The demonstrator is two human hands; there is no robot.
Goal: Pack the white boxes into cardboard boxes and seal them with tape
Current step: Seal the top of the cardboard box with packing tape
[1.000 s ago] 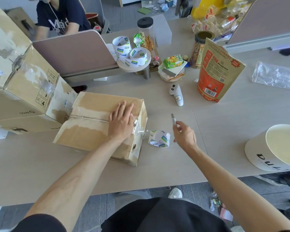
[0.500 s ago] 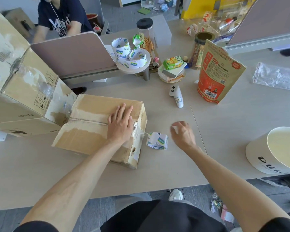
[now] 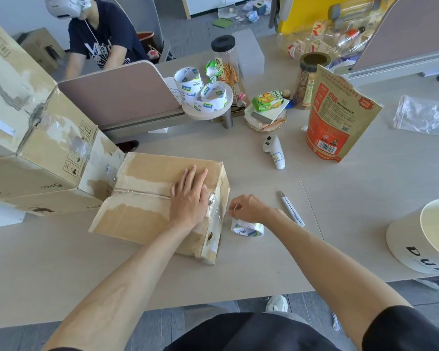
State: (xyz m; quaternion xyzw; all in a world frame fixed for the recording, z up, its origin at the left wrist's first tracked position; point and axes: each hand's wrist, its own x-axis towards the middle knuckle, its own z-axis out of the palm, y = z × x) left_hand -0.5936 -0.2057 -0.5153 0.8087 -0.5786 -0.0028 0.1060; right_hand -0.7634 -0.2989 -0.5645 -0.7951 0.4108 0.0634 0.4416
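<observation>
Now that I've put the knife (image 3: 292,210) down right of the box (image 3: 150,173), my right hand (image 3: 251,209) pinches tape (image 3: 247,229) for sealing; left hand (image 3: 188,193) presses flat atop.

One wide-angle camera, worn on the head, looked forward and steeply down, close above the table (image 3: 340,188). The left hand (image 3: 188,198) sat near mid-frame. Beyond its fingers (image 3: 195,174) the view reached a seated person (image 3: 99,44).

A pale beige counter (image 3: 360,203) lies in bright, even light. Grey floor (image 3: 193,39) shows at 12 and 6 o'clock. A mauve divider (image 3: 117,95) stands at 10 o'clock and a second divider (image 3: 406,29) at 2.
</observation>
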